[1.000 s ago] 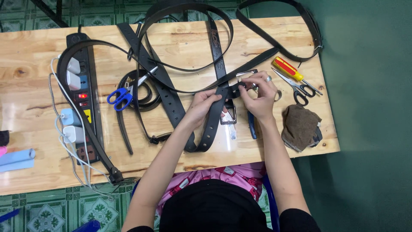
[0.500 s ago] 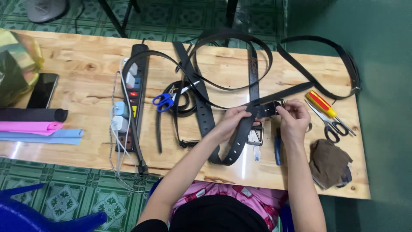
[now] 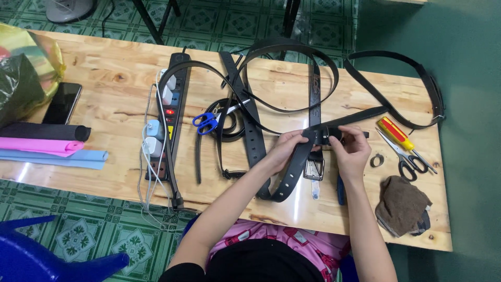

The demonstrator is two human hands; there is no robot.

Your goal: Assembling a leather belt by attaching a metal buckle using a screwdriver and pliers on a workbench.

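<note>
- Both hands up at mid-table, pinching the same black belt (image 3: 298, 159): left hand (image 3: 288, 143) closed on the strap, right hand (image 3: 350, 149) closed on it just beside, fingers curled over the top edge.
- Belt runs from the hands down toward the near edge of the wooden table (image 3: 104, 89); a metal buckle (image 3: 313, 168) hangs just under the grip.
- More black belts (image 3: 292, 57) loop and cross behind the hands, tangled; one long loop (image 3: 412, 78) reaches the right end of the table.
- Left of the hands: blue-handled scissors (image 3: 207, 121) lying on the straps, then a black power strip (image 3: 169, 117) with white plugs and cables trailing off the near edge.
- Right of the hands: small metal ring (image 3: 377, 160), red-and-yellow screwdriver (image 3: 395, 133), grey scissors (image 3: 407, 156), brown cloth (image 3: 403, 204).
- Blue pen-like tool (image 3: 341, 188) just below the right wrist.
- Far left: dark phone (image 3: 61, 103), black, pink and blue rolled sheets (image 3: 42, 146), and a plastic bag (image 3: 26, 78), contents not clear.
</note>
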